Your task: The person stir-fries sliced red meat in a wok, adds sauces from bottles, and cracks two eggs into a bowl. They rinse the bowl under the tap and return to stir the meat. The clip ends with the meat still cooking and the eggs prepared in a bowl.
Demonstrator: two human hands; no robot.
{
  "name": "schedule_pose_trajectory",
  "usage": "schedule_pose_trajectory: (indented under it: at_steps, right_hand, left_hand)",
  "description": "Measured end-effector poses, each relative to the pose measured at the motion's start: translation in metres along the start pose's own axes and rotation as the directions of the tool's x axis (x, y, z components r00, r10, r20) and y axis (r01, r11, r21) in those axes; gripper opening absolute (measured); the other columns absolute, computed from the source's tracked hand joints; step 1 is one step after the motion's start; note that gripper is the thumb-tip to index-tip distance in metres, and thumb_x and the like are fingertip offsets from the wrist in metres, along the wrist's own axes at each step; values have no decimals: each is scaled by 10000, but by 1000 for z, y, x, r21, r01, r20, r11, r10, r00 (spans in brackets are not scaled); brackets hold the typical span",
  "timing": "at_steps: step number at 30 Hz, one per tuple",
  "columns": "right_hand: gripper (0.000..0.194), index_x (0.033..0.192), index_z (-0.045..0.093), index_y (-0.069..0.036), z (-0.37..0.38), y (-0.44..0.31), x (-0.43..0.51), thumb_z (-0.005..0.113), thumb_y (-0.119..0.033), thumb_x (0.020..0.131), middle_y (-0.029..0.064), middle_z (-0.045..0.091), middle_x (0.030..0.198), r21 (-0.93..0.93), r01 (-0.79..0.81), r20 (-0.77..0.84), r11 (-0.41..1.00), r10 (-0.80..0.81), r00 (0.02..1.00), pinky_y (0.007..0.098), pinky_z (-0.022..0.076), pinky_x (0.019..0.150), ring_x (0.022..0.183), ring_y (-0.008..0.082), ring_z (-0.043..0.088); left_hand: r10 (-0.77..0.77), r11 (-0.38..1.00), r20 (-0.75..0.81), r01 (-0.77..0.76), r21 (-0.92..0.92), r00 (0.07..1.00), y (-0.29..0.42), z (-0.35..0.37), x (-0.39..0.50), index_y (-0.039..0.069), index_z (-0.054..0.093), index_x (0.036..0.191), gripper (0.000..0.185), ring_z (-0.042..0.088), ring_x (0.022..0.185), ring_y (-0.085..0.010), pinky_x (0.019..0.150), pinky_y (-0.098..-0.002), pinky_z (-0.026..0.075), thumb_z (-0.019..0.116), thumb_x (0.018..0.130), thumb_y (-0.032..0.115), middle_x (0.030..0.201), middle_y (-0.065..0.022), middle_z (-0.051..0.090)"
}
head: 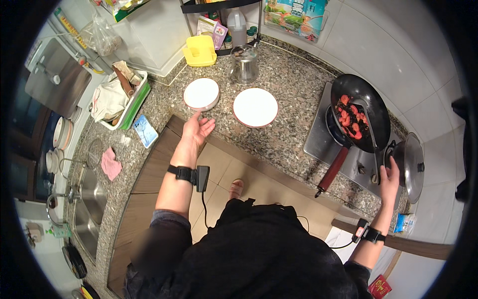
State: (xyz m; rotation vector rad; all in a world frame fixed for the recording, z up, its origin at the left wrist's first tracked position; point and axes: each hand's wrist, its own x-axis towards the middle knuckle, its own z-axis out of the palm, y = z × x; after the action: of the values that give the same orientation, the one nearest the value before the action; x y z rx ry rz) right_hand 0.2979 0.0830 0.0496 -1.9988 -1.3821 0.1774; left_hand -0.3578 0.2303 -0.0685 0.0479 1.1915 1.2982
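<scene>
My left hand (198, 129), palm up with fingers apart, is at the front edge of the granite counter. Its fingertips are just below a white bowl (201, 92) and I cannot tell whether they touch it. To the bowl's right lies a white plate (255, 107) with a red rim. My right hand (389, 183) is beside the handle of a metal spatula (370, 129), fingers spread; no grip on it shows. The spatula rests in a black wok (379, 97) holding red slices and dark pieces (350, 117). The wok tilts on the stove (315, 140).
A lidded pot (412, 168) stands right of the wok, whose red handle (333, 171) juts over the counter's front. A glass pitcher (244, 69) and a yellow container (200, 51) stand behind. Leftward are a phone (145, 130), a basket (136, 102), a pink cloth (111, 163) and a sink (91, 198).
</scene>
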Motion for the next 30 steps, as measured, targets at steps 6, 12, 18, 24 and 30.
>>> schedule_pose_trajectory:
  at_steps: [6, 12, 18, 24, 30]
  right_hand:
    - [469, 1433, 508, -103, -26, -99, -80, 606, -82, 975, 100, 493, 1448, 68, 14, -80, 998, -8, 997, 346, 444, 1018, 1151, 213, 568]
    - [428, 1388, 545, -55, -9, -191, -156, 587, -46, 963, 99, 484, 1471, 103, 17, -10, 995, -16, 1000, 362, 436, 1043, 1183, 215, 563]
    - [375, 1324, 587, -11, 27, -279, -182, 597, -83, 955, 119, 524, 1428, 258, 205, 170, 944, -253, 952, 358, 439, 1023, 1141, 215, 586]
    - [388, 1279, 604, -7, 89, -348, -226, 632, -16, 892, 159, 560, 1364, 249, 462, 349, 851, -524, 777, 367, 449, 1021, 1178, 275, 596]
    - [392, 1244, 625, -25, 144, -348, -320, 678, -21, 856, 191, 580, 1336, 187, 515, 567, 837, -520, 639, 419, 457, 1017, 1210, 361, 576]
  left_hand:
    - [-60, 997, -38, 62, 52, 997, 27, -3, 70, -74, 372, 1303, 405, 686, 946, -372, 779, -457, 626, 503, 1003, 164, 1112, -185, 513]
    - [86, 992, 150, -98, 80, 985, 35, -21, 37, -51, 330, 1370, 525, 681, 994, -381, 840, -460, 629, 422, 854, -30, 1178, -247, 594]
    - [68, 992, 243, -91, 83, 968, 64, -122, -81, 83, 324, 1438, 730, 639, 1112, -341, 879, -471, 598, 454, 732, -51, 1326, -158, 535]
    - [155, 983, 70, -161, 85, 985, 64, -284, -242, 173, 307, 1481, 847, 610, 1131, -300, 860, -441, 581, 519, 681, -5, 1338, -104, 513]
    - [-35, 985, -387, -33, -167, 921, 61, -435, -338, 77, 415, 1390, 662, 666, 949, -272, 752, -381, 589, 510, 737, 13, 1177, -113, 598]
